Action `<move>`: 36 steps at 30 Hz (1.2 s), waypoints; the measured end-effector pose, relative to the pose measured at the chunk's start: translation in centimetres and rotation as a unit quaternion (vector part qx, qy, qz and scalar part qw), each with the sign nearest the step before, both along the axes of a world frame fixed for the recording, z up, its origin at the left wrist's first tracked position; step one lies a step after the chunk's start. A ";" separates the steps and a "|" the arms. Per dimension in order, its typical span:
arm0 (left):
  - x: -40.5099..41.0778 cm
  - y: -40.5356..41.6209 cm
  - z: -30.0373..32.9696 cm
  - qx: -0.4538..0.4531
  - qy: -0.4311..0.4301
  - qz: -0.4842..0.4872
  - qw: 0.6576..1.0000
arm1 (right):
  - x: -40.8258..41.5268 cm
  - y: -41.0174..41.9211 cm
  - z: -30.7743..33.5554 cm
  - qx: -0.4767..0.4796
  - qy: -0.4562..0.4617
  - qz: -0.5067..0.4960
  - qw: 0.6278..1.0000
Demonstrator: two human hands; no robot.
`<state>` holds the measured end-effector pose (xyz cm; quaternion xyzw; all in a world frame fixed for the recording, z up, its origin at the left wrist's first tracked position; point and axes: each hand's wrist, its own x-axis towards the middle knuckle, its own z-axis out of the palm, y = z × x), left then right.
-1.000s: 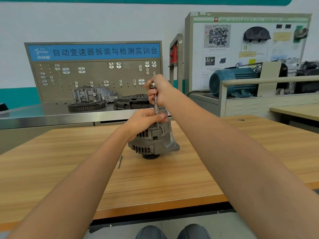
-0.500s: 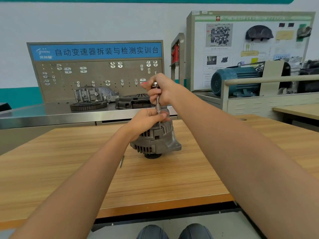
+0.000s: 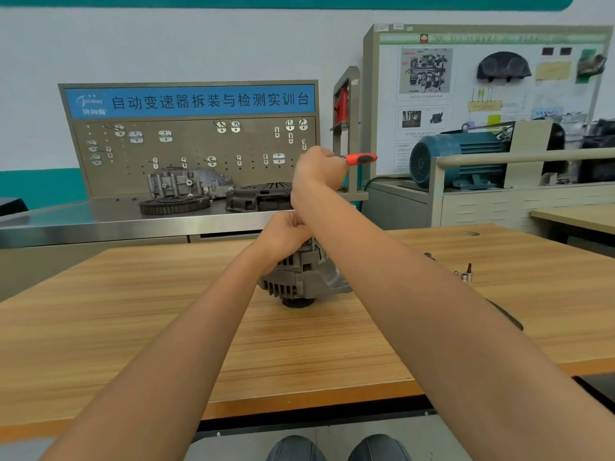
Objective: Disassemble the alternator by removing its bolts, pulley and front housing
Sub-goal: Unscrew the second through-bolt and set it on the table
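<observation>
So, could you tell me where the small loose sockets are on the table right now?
In the head view the loose sockets stand on the wooden table, to the right of the alternator and just beyond the right forearm.

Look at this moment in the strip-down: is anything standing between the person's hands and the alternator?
Nothing visible does. The left hand already rests on top of the alternator, and the right hand grips the red-handled tool directly above it. The contact point itself is hidden by the hands.

Alternator (image 3: 299, 277) on table (image 3: 133, 327)
</observation>
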<state>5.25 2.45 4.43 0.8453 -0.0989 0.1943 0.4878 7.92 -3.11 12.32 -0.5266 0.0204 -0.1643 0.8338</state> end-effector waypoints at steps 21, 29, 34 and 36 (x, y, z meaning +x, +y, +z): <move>0.1 0.5 0.0 -0.052 0.062 -0.059 0.995 | 1.5 -3.7 0.8 -0.072 0.077 0.514 0.851; -0.3 -1.0 -0.7 -0.037 -0.036 0.047 0.998 | -0.5 -0.6 -0.5 0.068 -0.014 0.072 0.995; 0.3 -2.2 -2.4 0.009 -0.076 0.216 0.973 | -0.8 0.5 -1.3 0.024 -0.071 0.025 0.997; 0.7 -2.3 -2.8 0.009 -0.093 0.225 0.970 | -0.8 0.8 -1.4 0.001 -0.073 0.022 0.997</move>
